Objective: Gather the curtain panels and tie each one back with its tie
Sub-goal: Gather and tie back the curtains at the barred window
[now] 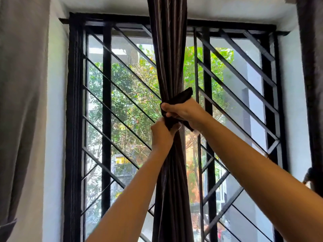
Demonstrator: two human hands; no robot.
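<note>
Our left hand (161,135) and right hand (181,111) both grip the tie (182,98) wrapped round the gathered curtain (167,58).

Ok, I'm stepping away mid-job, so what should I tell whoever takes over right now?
Left hand: grips the lower end of the black fabric tie.
Right hand: grips the tie just above, against the dark brown satin centre curtain panel.
Done: centre panel gathered, tie wrapped round it.
Left: finish tying it; the hands hide how far it is. Then check the grey left-edge panel and dark right-edge panel, whose ties are barely in view.
</note>
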